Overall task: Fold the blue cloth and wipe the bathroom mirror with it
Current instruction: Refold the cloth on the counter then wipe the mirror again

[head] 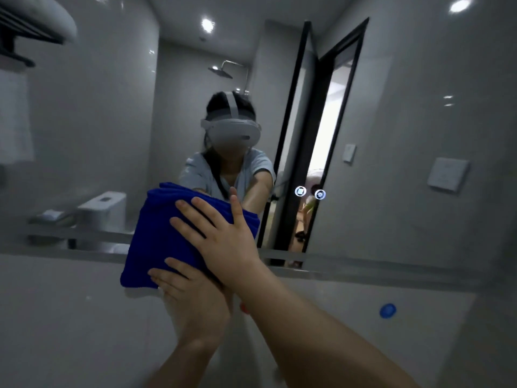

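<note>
The cloth (156,236) is deep blue and plush, folded into a thick, roughly square pad with soft rounded edges and layered folds showing along its top edge. It is held flat against the lower part of the mirror (98,121), tilted so its top leans rightward, and its bottom left corner hangs below the mirror's lower edge over the pale wall. The mirror is a large wall-mounted pane with a thin metallic strip along its bottom edge; its surface looks slightly hazy and reflects grey tiled walls, ceiling lights and a dark-framed doorway. Two small round lit icons glow on the glass right of the cloth.
</note>
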Available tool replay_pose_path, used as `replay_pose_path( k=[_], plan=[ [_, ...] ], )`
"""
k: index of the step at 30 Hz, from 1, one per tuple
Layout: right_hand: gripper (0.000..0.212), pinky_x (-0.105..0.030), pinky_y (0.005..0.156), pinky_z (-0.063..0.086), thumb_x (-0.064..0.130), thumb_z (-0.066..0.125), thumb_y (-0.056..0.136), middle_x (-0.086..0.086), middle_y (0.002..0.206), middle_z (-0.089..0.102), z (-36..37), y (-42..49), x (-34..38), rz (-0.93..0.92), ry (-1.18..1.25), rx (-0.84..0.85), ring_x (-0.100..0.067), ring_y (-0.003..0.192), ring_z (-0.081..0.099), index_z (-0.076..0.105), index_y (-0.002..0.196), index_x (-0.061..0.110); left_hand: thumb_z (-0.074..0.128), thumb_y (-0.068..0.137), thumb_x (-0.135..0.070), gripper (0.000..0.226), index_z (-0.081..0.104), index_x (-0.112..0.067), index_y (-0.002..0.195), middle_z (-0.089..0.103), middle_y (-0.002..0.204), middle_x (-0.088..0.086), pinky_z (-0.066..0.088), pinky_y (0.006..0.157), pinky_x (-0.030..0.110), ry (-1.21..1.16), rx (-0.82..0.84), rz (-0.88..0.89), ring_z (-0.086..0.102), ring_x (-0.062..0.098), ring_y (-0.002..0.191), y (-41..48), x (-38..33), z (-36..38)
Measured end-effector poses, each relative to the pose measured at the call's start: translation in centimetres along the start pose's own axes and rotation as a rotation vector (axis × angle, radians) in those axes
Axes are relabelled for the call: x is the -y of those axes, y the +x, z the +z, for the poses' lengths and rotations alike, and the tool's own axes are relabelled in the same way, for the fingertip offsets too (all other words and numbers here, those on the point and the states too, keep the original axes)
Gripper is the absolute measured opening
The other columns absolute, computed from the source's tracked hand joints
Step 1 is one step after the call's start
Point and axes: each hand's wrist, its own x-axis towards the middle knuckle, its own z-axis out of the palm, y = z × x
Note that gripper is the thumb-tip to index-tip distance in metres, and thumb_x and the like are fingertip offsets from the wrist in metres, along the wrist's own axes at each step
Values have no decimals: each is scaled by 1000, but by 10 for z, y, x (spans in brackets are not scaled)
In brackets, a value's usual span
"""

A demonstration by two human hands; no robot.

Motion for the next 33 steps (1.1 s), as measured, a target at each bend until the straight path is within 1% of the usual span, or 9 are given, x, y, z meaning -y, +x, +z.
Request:
replay_pose_path(
  k=[4,9,12,14,17,21,28,31,33],
  plan=[
    [61,-57,106,-18,46,16,95,7,155,-22,29,-59,-55,92,-29,22,-16,143,-19,-11,148,31,57,81,-33,92,6,19,137,11,137,50,25,110,48,46,69,83,21,55,132,-54,-53,36],
    [58,-60,103,21,41,31,84,4,147,39,77,-136,-122,312,7,-73,-20,134,39,35,141,31,78,62,-31,93,34,20,127,35,124,51,38,98,53,69,142,185,42,59,115,-113,-122,74],
    [72,-58,103,13,42,54,82,5,151,31,99,-172,-154,349,-31,-35,-21,138,34,19,144,31,81,57,-31,97,33,18,125,37,123,51,41,95,55,59,155,251,43,59,113,-136,-146,99],
    [77,-58,104,8,45,57,84,4,154,15,101,-190,-169,398,-7,-22,-21,141,26,9,141,30,78,60,-32,95,30,16,127,35,125,50,41,95,56,59,182,297,41,59,116,-150,-159,108],
    [61,-57,103,0,40,35,94,3,150,-9,110,-213,-191,466,-31,-27,-20,144,8,-2,142,27,73,63,-34,91,30,15,127,33,126,50,40,95,59,72,225,372,38,59,118,-164,-181,117],
    [61,-58,92,39,43,30,82,-8,139,48,123,-244,-212,750,98,-28,-25,123,53,49,133,15,44,80,-25,62,32,14,127,36,128,46,38,95,60,125,182,543,31,54,122,-172,-212,131],
    [61,-59,84,44,46,28,87,-13,131,56,125,-261,-241,969,277,-9,-27,111,62,50,130,9,29,81,-24,60,33,12,128,40,130,41,4,112,54,220,116,800,32,49,124,-166,-254,142],
    [71,-61,88,42,45,28,80,-18,143,38,111,-250,-253,1087,341,-35,-33,121,54,43,136,3,30,77,-26,65,35,12,130,46,126,39,-4,114,47,227,74,937,32,45,122,-153,-273,130],
    [69,-59,108,18,45,11,89,-14,148,-13,95,-240,-267,1126,402,-49,-33,143,16,-4,144,5,32,76,-30,65,32,7,129,45,130,35,-1,113,44,239,33,1039,31,40,125,-136,-294,118]
  ],
)
